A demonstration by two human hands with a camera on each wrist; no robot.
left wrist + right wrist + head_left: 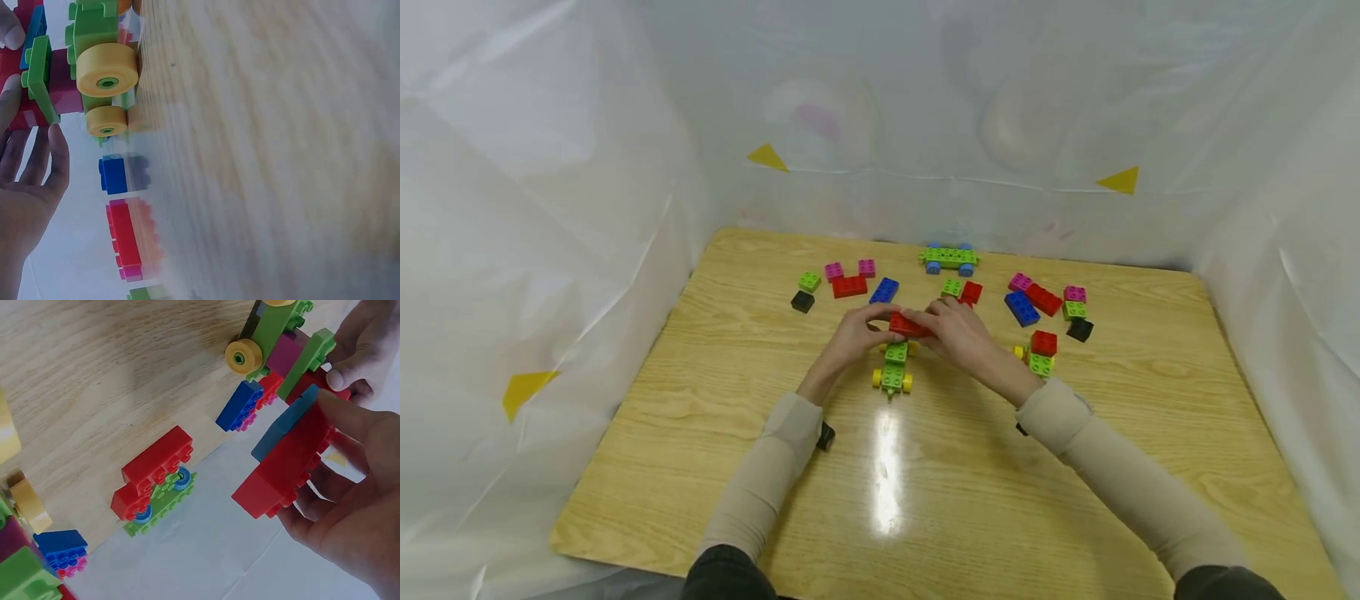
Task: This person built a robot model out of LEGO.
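Observation:
My left hand (pixel 855 337) pinches a red brick on a stack over a green toy car base (pixel 892 377) with yellow wheels. Under that red brick (pixel 312 384), the right wrist view shows a green brick (pixel 306 362) and a purple brick (pixel 287 352). Thumb and fingers of my right hand (pixel 961 335) hold a long red brick (pixel 284 465), which has a blue brick (pixel 286 425) on its underside. This held pair is tilted close beside the stack; whether it touches the stack is unclear. In the head view, my hands partly cover the stack.
Behind my right forearm stands another yellow-wheeled car with green and red bricks (pixel 1043 343). A green base with blue wheels (pixel 950 257) sits at the table's back. Loose bricks lie on both sides, including a blue one (pixel 884 290) and a black one (pixel 802 301).

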